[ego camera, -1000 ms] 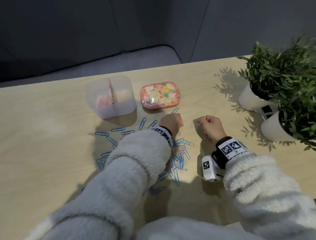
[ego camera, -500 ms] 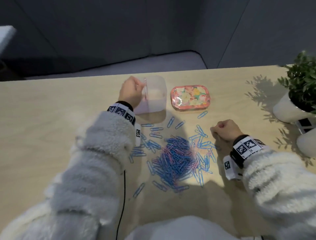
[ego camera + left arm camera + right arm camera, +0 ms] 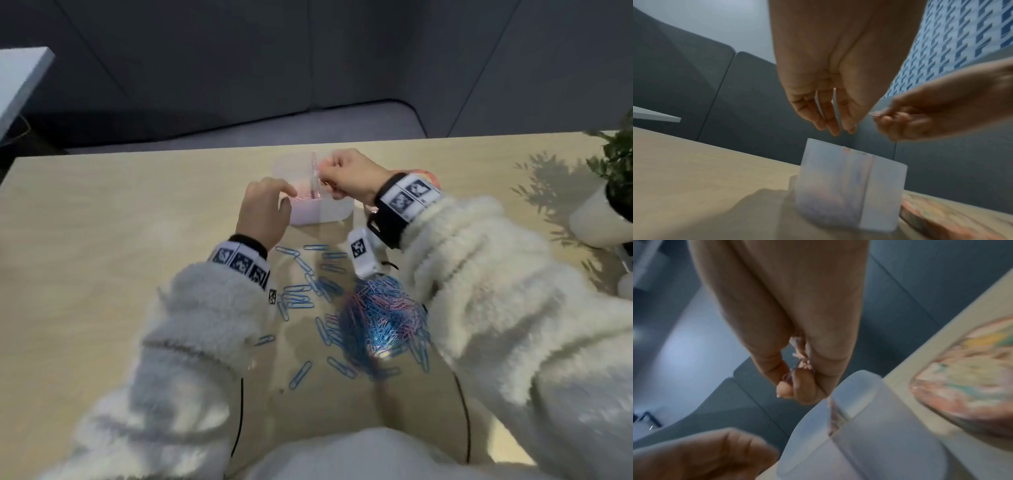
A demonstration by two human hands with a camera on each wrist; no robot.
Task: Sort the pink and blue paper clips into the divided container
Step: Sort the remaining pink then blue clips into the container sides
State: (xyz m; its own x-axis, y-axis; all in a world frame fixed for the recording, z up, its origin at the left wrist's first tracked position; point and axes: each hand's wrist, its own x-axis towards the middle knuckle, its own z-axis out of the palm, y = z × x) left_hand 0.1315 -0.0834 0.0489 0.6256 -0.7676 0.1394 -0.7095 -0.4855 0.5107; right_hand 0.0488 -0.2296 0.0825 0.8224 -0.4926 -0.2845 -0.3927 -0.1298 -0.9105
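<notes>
The translucent divided container [image 3: 339,212] stands at the far middle of the table, with pink clips [image 3: 303,198] in its left compartment. My left hand [image 3: 289,193] hangs over that compartment's near rim. In the left wrist view its fingers [image 3: 835,130] point down just above the container [image 3: 838,186], a pale clip [image 3: 835,105] between thumb and fingers. My right hand [image 3: 322,174] hovers over the divider [image 3: 314,178] and pinches a small bunch of pink clips [image 3: 801,361] above the container [image 3: 869,443]. A mixed pile of blue and pink clips [image 3: 380,315] lies nearer me.
Loose blue clips [image 3: 301,298] are scattered left of the pile. The floral tin [image 3: 966,361] sits right of the container, mostly hidden behind my right wrist in the head view. A potted plant [image 3: 596,219] stands at the right edge. The table's far edge runs just behind the container.
My right hand has left the table beside the pile and risen to the container with pink clips. My left hand has stayed at the container's left compartment. The view has shifted.
</notes>
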